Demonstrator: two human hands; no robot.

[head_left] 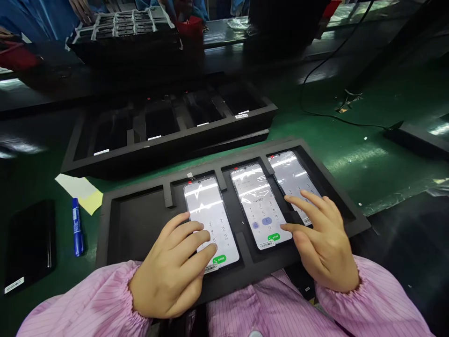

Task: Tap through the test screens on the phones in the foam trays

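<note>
1. Foam tray point(140, 224), matte black, holds three glossy lit phones in rectangular slots.
2. Left hand point(171, 271), fingers spread, taps left phone point(206, 206) at 7 o'clock.
3. Right hand point(322, 243), fingers apart, touches middle phone point(257, 201) and right phone point(291, 173).

Glossy green workbench point(351, 150) under bright glare

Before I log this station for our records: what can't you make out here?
Head view only:
- Left phone: lower keypad hidden under the left hand.
- Right phone: lower part covered by the right hand.
- Middle phone: digits too small, glare across the top.
- Far tray: label text too small.
</note>
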